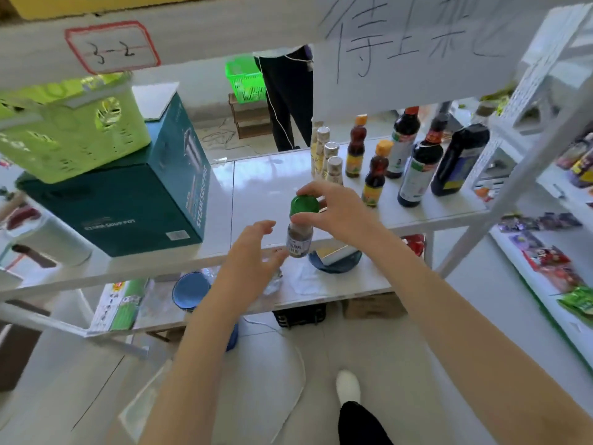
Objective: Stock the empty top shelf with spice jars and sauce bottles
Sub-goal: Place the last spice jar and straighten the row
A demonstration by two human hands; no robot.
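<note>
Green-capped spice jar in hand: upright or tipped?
Upright: the spice jar has its green cap on top, body straight below; the right hand grips the cap.

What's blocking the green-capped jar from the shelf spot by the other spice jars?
Nothing visible. The right hand holds the green-capped jar at the front of the shelf; only bare surface lies between it and the silver-capped jars.

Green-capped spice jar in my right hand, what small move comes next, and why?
Probably carry the green-capped spice jar forward and set it beside the silver-lidded jars; the right hand grips its cap at the front edge of the shelf, apart from that row.
</note>
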